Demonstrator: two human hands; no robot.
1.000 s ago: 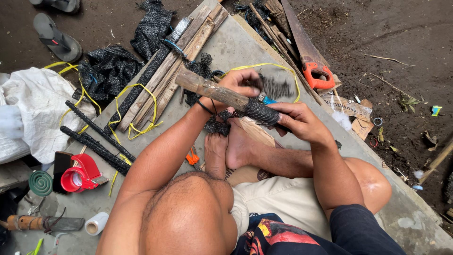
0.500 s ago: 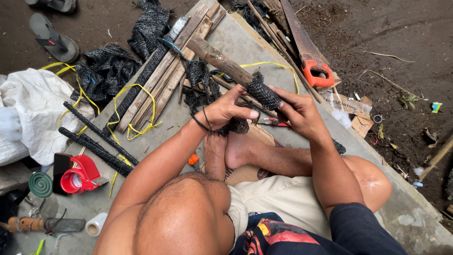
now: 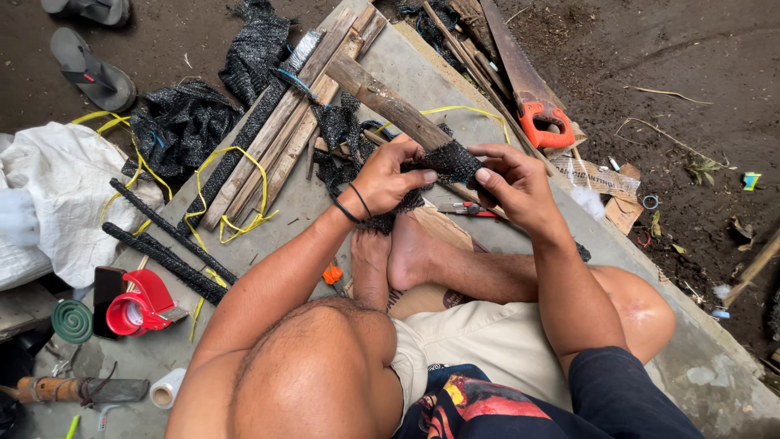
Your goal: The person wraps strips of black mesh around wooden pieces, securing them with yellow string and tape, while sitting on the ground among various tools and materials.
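Currently both hands grip the wooden stick [image 3: 382, 99] at its near end: left hand [image 3: 388, 176] pinching black mesh [image 3: 449, 160] around it, right hand [image 3: 510, 185] opposite. Stick's long axis runs away up-left across the concrete slab [image 3: 422, 61].

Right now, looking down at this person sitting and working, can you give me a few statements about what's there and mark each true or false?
1. Both hands, left hand and right hand, hold a wooden stick wrapped in black mesh netting. True.
2. The hand saw has a blue handle. False: its handle is orange.
3. A red tape dispenser lies on the person's left. True.
4. The person wears shoes. False: the bare feet show, and sandals lie apart on the ground.
5. Yellow cord loops around the wooden slats. True.
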